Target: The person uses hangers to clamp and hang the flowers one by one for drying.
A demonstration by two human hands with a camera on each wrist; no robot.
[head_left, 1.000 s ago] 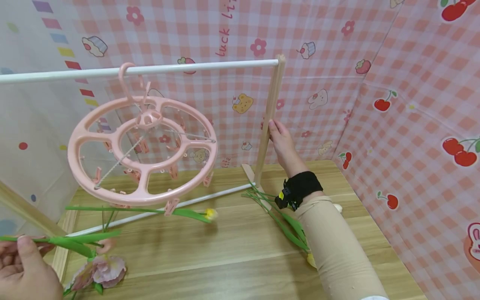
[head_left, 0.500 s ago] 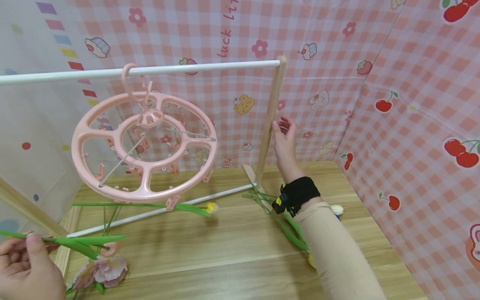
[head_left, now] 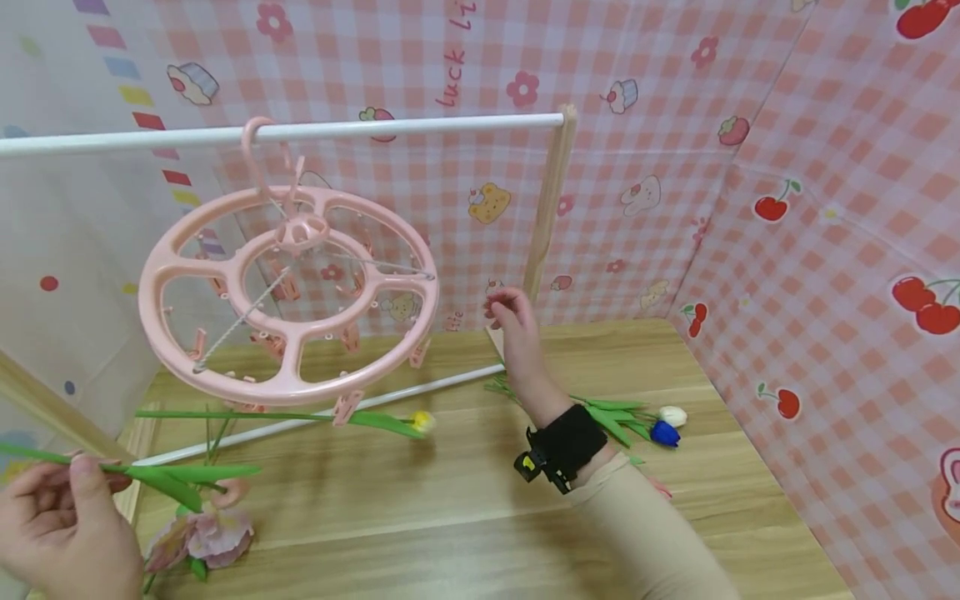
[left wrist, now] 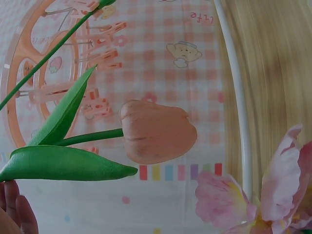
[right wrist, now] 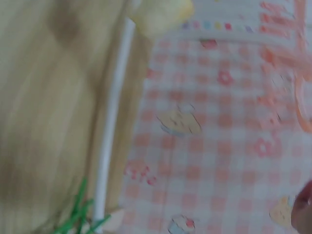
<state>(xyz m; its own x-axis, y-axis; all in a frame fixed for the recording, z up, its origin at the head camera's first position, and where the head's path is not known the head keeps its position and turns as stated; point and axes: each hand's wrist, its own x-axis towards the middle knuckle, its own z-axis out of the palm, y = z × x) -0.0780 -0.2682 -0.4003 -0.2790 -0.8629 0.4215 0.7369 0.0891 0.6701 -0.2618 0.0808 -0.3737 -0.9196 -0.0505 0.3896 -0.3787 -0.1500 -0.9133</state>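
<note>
My left hand (head_left: 60,517), at the lower left of the head view, pinches the green stem of an artificial peach tulip (head_left: 161,477). Its bud (left wrist: 156,131) fills the middle of the left wrist view. My right hand (head_left: 510,317) hangs in the air just left of the wooden post (head_left: 551,200), fingers loosely curled and holding nothing. A round pink clip hanger (head_left: 288,292) hangs by its hook from the white rod (head_left: 375,131). A yellow tulip (head_left: 422,422) lies level under the hanger's front rim, apparently held by a clip. The right wrist view is blurred.
White and blue tulips (head_left: 663,425) lie on the wooden table (head_left: 450,517) to the right of my forearm. A pink open flower (head_left: 217,533) lies near my left hand. A lower white bar (head_left: 420,392) runs across the rack's base. Patterned cloth walls close in the back and right.
My right hand has left the wooden post and moved down and to the left. The forearm shifted and uncovered the white and blue tulips. The left hand has barely moved.
</note>
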